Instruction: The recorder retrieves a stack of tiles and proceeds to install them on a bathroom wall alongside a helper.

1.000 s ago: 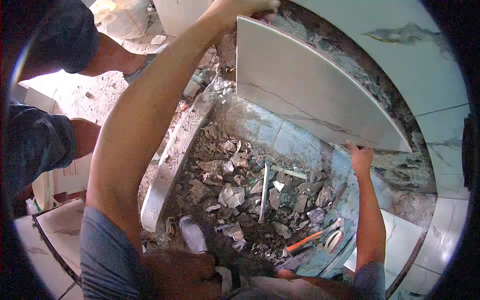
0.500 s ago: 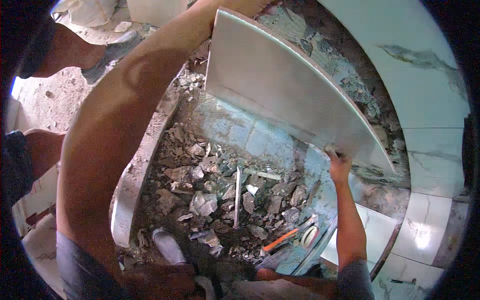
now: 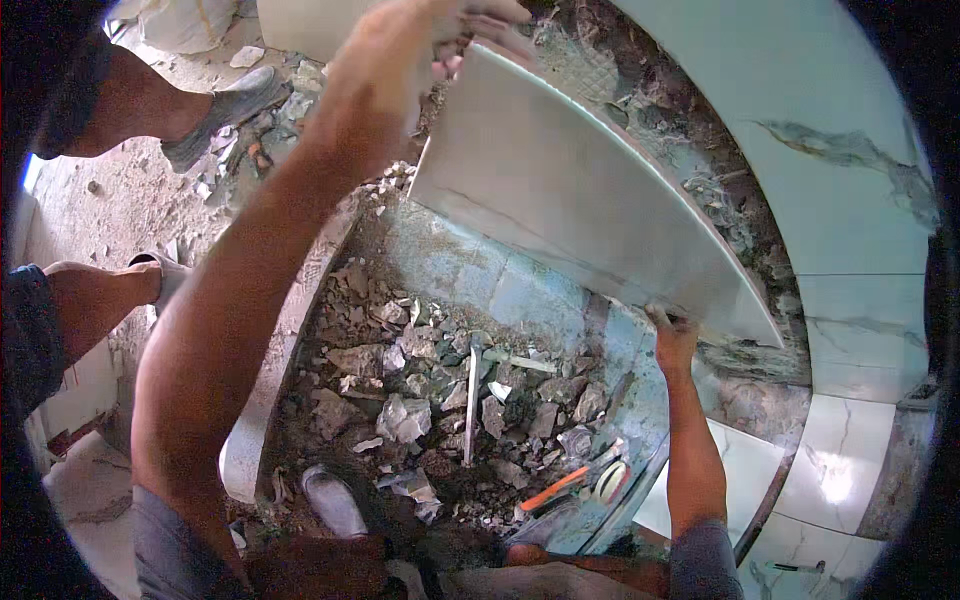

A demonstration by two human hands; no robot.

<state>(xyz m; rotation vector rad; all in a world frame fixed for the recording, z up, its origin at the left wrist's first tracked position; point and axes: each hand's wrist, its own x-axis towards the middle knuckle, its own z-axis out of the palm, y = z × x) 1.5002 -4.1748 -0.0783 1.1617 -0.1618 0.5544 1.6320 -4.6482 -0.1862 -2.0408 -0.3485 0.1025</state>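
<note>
A large curved-edge tile [image 3: 570,190], pale with a faint vein, leans at a slant over the rubble floor. At its near edge my right hand [image 3: 674,330] grips it, fingers curled under the edge. My left hand [image 3: 440,35] is at the tile's far left corner, fingers spread and smeared by motion; it seems free of the tile. Below the tile lies a hammer [image 3: 472,400] among broken stone and mortar [image 3: 400,415]. An orange-handled tool [image 3: 555,488] and a roll of tape [image 3: 611,482] rest near my foot.
White marble-look tiles [image 3: 860,340] form a curved surface on the right. Rough mortar [image 3: 690,140] runs along the curve behind the tile. A low stone edge [image 3: 290,350] borders the rubble on the left. Another person's legs [image 3: 130,100] are at the far left, beside a pale sack [image 3: 185,25].
My left hand has come off the tile's top corner and opened, drawing back left. The tile has shifted slightly down, with my right hand still on its lower edge.
</note>
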